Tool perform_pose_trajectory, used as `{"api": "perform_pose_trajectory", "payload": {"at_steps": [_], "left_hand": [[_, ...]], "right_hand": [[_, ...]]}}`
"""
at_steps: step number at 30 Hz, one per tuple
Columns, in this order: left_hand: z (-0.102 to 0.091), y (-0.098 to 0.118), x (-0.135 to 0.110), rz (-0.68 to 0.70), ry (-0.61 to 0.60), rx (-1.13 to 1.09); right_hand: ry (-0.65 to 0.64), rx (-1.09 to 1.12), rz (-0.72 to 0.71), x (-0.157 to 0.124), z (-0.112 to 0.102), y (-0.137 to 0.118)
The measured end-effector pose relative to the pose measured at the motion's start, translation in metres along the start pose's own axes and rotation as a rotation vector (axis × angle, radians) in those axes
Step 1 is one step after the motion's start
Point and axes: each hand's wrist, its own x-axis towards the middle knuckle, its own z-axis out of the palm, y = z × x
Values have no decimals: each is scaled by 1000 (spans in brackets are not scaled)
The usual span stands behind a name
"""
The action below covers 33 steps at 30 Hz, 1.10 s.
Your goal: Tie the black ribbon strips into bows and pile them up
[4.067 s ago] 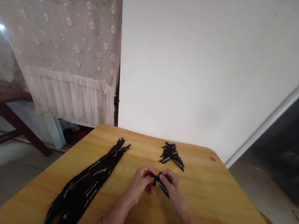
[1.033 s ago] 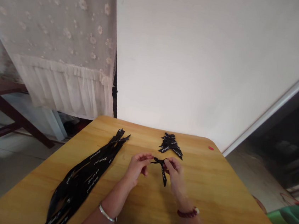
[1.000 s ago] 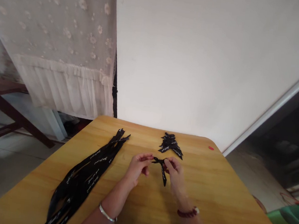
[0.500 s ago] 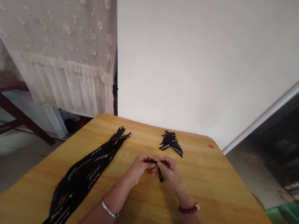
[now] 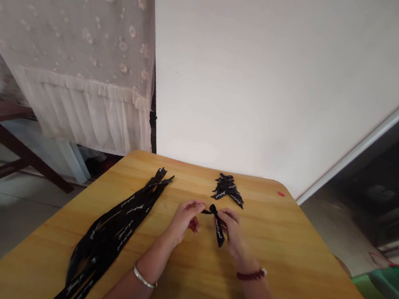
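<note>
A short black ribbon [image 5: 219, 234] with white lettering is stretched between my two hands above the table. It has a loop at the top and one tail hanging down. My left hand [image 5: 185, 218] pinches its left end between thumb and fingertips. Closed on the ribbon near its loop is my right hand [image 5: 230, 229], the fingers partly hidden. Beyond the hands lies a small pile of black ribbon bows [image 5: 228, 188] with the same lettering. To the left, a bundle of long black ribbons [image 5: 120, 224] runs down to the near edge.
All this is on a wooden table [image 5: 280, 267] with rounded corners, set against a white wall panel [image 5: 264, 80]. A small red item [image 5: 281, 193] lies at the far right corner. A lace curtain [image 5: 87, 61] hangs at left; a green bag-like thing [image 5: 380, 290] is at lower right.
My hands have moved apart, the left drawing one end of the ribbon leftward. A loop now shows above my right fingers, and the hanging tail looks longer.
</note>
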Motion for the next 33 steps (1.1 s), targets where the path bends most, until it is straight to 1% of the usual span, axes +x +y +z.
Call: {"api": "perform_pose_trajectory", "payload": {"at_steps": [5, 7, 9, 11, 13, 14, 16, 18, 19, 20, 21, 24, 26, 28, 33], "left_hand": [[2, -4, 4, 87, 51, 130], [2, -7, 5, 110, 67, 165], [2, -9, 5, 104, 69, 212], [1, -8, 4, 70, 55, 251], [0, -7, 3, 55, 60, 248], [-1, -5, 3, 59, 79, 234], [-4, -2, 3, 66, 156, 205], [-8, 0, 5, 63, 238, 181], [-9, 1, 6, 68, 253, 160], [-11, 1, 6, 74, 240, 130], [-12, 1, 7, 72, 200, 90], [-10, -3, 6, -19, 2, -62], [-7, -7, 5, -81, -87, -148], [-3, -11, 4, -96, -109, -201], [4, -18, 5, -86, -65, -231]], "right_hand": [[43, 126, 70, 4, -1, 5], [42, 137, 65, 5, -1, 7], [22, 99, 33, 6, -1, 7], [-23, -15, -60, 7, -2, 7], [-61, -171, -211, 8, -3, 6], [-75, -245, -291, 9, -4, 6], [-102, -366, -416, 11, -5, 5], [-135, -455, -486, 11, -6, 5], [-151, -488, -507, 11, -6, 5], [-166, -514, -520, 11, -6, 6], [-180, -534, -525, 11, -5, 6], [-216, -544, -514, 10, -3, 8], [-224, -527, -503, 10, -2, 9], [-209, -514, -496, 10, -1, 10], [-153, -478, -436, 10, 0, 11]]}}
